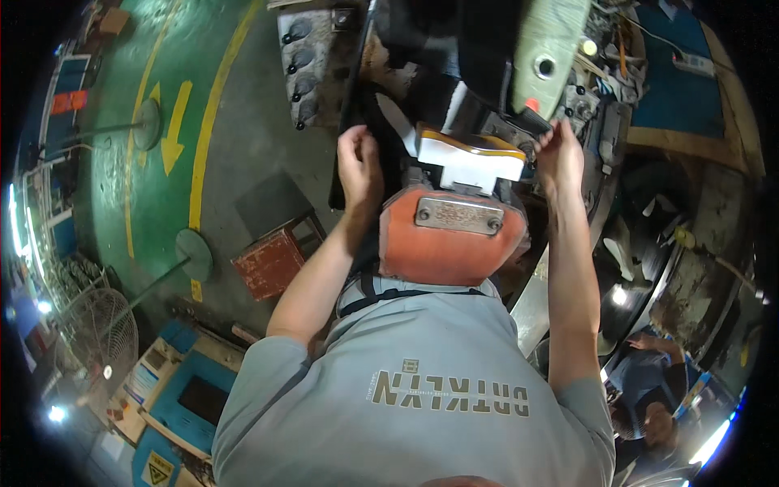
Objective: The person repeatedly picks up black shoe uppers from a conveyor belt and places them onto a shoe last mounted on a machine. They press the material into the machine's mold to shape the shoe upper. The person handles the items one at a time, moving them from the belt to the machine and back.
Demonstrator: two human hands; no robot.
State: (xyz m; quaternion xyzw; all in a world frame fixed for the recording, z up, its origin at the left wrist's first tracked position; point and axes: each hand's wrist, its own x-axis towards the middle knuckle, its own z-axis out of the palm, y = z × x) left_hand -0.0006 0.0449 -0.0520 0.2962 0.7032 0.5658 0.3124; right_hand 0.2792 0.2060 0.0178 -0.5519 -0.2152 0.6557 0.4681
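In front of me stands a machine with an orange-red front cover (450,239) that bears a small metal plate. Above the cover sits a white block (471,162) with a yellow-brown curved top edge. My left hand (359,170) is raised left of the block with its fingers curled, beside a dark, black-edged part; whatever it holds is hidden. To the right of the block, the fingers of my right hand (560,158) are drawn together at the end of a short black piece (533,122), whose kind I cannot make out. Just above it hangs a pale green panel (552,57) with a red tip.
A metal panel with several black knobs (300,65) stands at the upper left. A worn red stool (272,256) is on the floor to my left. Fans (97,329) stand further left. Another person (649,390) is at the lower right.
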